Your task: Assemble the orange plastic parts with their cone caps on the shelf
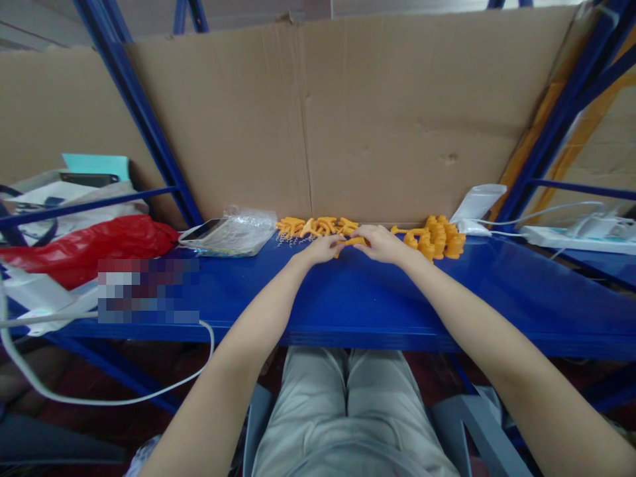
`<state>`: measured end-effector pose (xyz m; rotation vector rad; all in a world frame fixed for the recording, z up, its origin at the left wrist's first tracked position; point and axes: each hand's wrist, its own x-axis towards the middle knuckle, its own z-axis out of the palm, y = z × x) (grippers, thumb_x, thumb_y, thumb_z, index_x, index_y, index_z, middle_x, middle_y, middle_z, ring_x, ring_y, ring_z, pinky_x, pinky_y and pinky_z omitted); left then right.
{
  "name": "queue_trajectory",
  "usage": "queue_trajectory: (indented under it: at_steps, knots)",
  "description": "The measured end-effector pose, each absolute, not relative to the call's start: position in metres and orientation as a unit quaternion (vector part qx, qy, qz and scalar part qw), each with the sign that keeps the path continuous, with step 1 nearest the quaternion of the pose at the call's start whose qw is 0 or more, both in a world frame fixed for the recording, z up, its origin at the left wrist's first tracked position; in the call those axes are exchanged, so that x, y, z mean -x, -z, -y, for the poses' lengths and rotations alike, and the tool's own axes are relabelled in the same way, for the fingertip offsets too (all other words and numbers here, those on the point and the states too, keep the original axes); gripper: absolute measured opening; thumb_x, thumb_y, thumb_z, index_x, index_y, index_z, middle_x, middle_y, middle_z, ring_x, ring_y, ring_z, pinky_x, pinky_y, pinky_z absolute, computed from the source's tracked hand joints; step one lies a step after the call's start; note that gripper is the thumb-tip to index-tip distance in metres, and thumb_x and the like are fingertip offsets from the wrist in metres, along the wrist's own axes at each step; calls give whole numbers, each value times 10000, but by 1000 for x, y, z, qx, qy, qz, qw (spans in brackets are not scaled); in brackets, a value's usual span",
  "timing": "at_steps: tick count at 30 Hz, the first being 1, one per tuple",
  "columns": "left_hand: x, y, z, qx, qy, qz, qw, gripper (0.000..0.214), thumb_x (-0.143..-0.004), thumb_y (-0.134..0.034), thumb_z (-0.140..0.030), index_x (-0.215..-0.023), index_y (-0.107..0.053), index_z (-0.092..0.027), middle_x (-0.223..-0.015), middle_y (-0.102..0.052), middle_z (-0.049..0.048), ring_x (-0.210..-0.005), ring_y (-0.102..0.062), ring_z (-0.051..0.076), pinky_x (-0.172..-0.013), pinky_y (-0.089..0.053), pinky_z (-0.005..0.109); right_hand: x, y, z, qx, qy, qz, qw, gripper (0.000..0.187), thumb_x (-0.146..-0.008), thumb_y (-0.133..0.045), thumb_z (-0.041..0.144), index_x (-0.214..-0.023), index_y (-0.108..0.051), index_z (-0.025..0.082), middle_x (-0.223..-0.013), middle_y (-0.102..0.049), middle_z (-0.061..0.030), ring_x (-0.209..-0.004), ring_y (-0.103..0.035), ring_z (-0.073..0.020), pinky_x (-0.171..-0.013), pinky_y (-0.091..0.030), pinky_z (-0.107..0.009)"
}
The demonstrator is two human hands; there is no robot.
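Note:
Between my two hands, just above the blue shelf, is a small orange plastic piece. My left hand has its fingers closed on the piece's left end. The fingers of my right hand are bent over its right end. Behind my hands lies a pile of slim orange parts, with small metal bits at its left. To the right of my right hand stand several chunky orange figures in a cluster. The exact shape of the held piece is mostly hidden by my fingers.
A clear plastic bag and a phone lie left on the blue shelf. Further left are a red bag and a white cable. Cardboard backs the shelf. A power strip sits at right.

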<state>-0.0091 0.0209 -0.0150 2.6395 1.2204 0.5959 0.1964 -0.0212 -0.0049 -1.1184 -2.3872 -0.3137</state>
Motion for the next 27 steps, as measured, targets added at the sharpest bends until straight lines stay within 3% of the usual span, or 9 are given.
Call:
queue_trajectory:
  at_steps: [2,5,11,17,27]
  knots:
    - [11,14,-19,-882,-182,-425,93,408,-885,-614,-242,-1287,-625,-171,-943,-738,46,-849,-686,191,-842,-530,307,-198,2,23,424,132,869,217,285,-926,-550,238,-1178,-662,165,-1192,-716,-154,-1126,-639,-280,-948,-445,-414]
    - [7,15,-15,-873,-182,-448,59,478,-803,-702,-199,-1272,-618,-165,-1024,-732,71,-936,-689,222,-880,-521,318,-200,-2,27,456,154,858,177,289,-926,-557,256,-1175,-670,159,-1193,-719,-155,-1136,-636,-287,-944,-430,-404]
    - [-3,15,-6,-849,-234,-475,-7,275,-872,-615,-206,-1141,-671,-188,-1123,-730,100,-1076,-677,261,-935,-526,359,-200,-4,31,533,144,827,107,278,-933,-551,288,-1136,-690,158,-1151,-738,-148,-1087,-659,-305,-877,-432,-393]
    - [-7,10,3,-845,-260,-466,-39,302,-907,-570,-202,-1193,-669,-188,-1193,-721,107,-1141,-660,258,-963,-526,367,-199,3,25,539,123,821,143,329,-985,-483,292,-1240,-647,165,-1242,-706,-161,-1140,-637,-299,-864,-419,-384]
    - [-12,5,10,-835,-264,-481,-31,325,-848,-625,-209,-1163,-706,-199,-1099,-751,79,-1058,-684,244,-927,-524,334,-199,3,24,529,192,815,139,215,-902,-594,210,-1110,-618,163,-1144,-700,-153,-1099,-600,-300,-832,-316,-368]
